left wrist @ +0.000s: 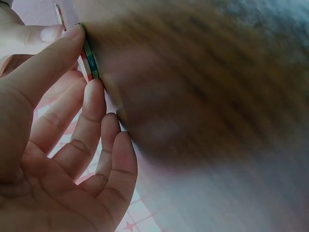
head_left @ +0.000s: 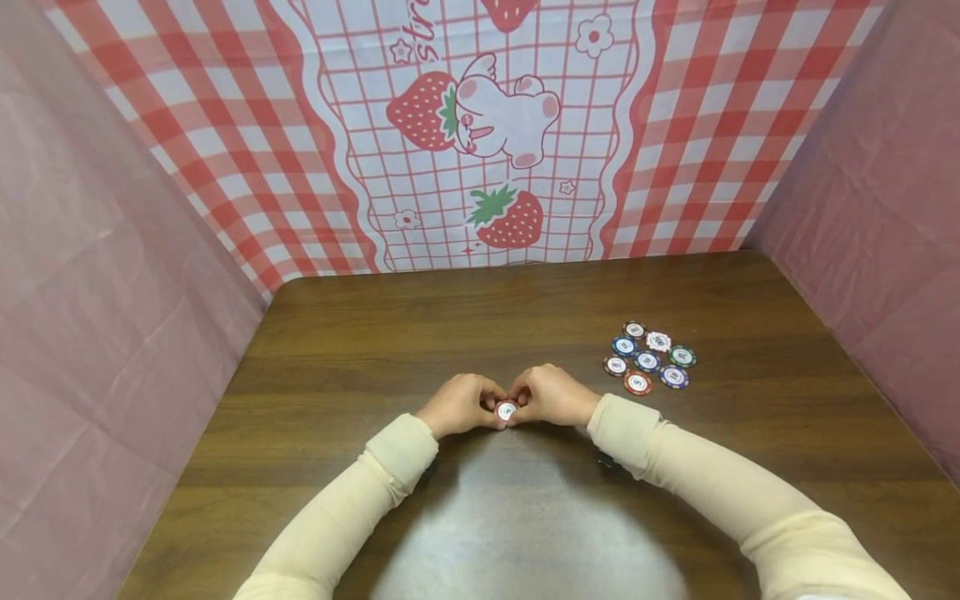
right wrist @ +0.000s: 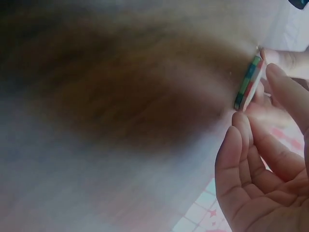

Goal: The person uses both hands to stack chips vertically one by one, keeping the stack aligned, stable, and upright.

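Observation:
Two poker chips lie stacked on the wooden table in front of me, a red and white chip (head_left: 506, 411) marked 5 on top. Beneath it shows the edge of a green and blue chip (left wrist: 91, 60). From the left, my left hand (head_left: 462, 404) pinches the stack at its rim between thumb and fingers. My right hand (head_left: 553, 395) grips the opposite side in the same way. In the right wrist view, the green chip's edge (right wrist: 246, 83) sits close against the tabletop, with the fingertips right at the rim.
To the right on the wooden table (head_left: 360, 325) lies a cluster of several poker chips, among them a red one (head_left: 637, 382), a white one (head_left: 658, 342), a green one (head_left: 682, 356) and a blue one (head_left: 624, 346). A checked strawberry cloth (head_left: 480, 225) hangs behind; pink cloth flanks both sides.

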